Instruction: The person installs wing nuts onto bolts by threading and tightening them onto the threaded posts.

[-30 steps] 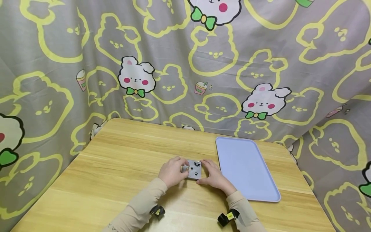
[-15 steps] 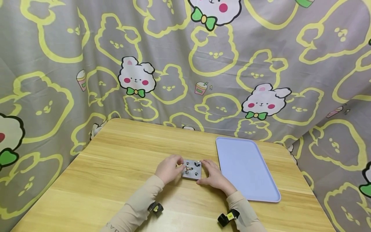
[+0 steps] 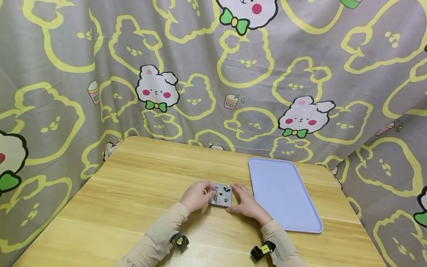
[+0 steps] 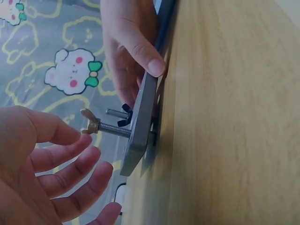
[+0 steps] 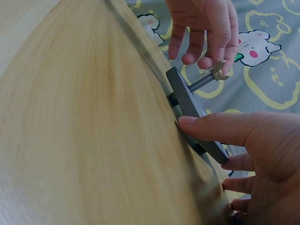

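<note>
A grey plate point(image 3: 224, 200) with several holes stands slightly raised on small feet on the table. A threaded bolt point(image 4: 114, 130) rises from its left side, carrying a brass-coloured wing nut point(image 4: 92, 123) near the free end. My left hand point(image 3: 196, 196) has its thumb and index fingertips at this wing nut, pinching its lower wing; the other fingers are spread loosely. A black wing nut point(image 4: 125, 116) sits low on a second bolt point(image 4: 115, 113) at the plate's far right corner. My right hand point(image 3: 246, 202) grips the plate's right end, thumb on the near edge and fingers at the far side.
A pale lilac tray point(image 3: 283, 193) lies on the wooden table point(image 3: 133, 185), just right of and behind my right hand. A grey patterned curtain point(image 3: 200, 74) hangs around the table's back and sides. Black camera mounts point(image 3: 181, 241) sit on both wrists.
My left hand covered the brass wing nut, drew back left, then came slightly in again with changed fingers. The wing nut shows a different angle. Right hand and plate have stayed put.
</note>
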`<state>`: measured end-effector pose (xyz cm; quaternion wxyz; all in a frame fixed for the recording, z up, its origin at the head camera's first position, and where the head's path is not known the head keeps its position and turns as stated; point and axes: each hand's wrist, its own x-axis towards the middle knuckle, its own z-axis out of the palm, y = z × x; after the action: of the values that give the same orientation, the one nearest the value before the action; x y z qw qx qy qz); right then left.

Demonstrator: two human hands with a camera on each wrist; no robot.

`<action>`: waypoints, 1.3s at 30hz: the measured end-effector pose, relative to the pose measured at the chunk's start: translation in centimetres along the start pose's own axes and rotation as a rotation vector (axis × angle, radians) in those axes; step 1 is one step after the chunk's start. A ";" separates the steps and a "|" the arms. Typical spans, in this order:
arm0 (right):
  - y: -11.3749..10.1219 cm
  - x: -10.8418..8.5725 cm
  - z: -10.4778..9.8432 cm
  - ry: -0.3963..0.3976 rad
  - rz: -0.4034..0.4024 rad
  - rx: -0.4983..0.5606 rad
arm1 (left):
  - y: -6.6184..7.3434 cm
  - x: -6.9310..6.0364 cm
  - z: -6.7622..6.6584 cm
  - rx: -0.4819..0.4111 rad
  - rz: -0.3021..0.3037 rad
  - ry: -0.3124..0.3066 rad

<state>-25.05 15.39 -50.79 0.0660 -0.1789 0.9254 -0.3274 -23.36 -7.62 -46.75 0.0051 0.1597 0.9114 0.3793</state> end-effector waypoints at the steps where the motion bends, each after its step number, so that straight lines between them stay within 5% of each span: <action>1: 0.0 0.0 0.0 0.000 -0.001 0.000 | 0.1 -0.1 0.0 0.002 0.002 -0.008; 9: -0.1 -0.1 -0.1 -0.001 -0.003 0.010 | 0.3 -0.2 0.2 0.014 0.031 -0.069; 30: 0.1 0.0 -0.1 -0.005 -0.009 0.005 | 0.3 -0.5 1.0 0.074 0.144 -0.035; 39: -0.1 0.0 -0.1 -0.001 -0.007 0.003 | 0.5 -0.5 0.5 -0.002 0.046 0.024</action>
<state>-25.01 15.42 -50.68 0.0656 -0.1824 0.9242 -0.3290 -22.71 -7.08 -46.80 -0.0144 0.1763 0.9071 0.3819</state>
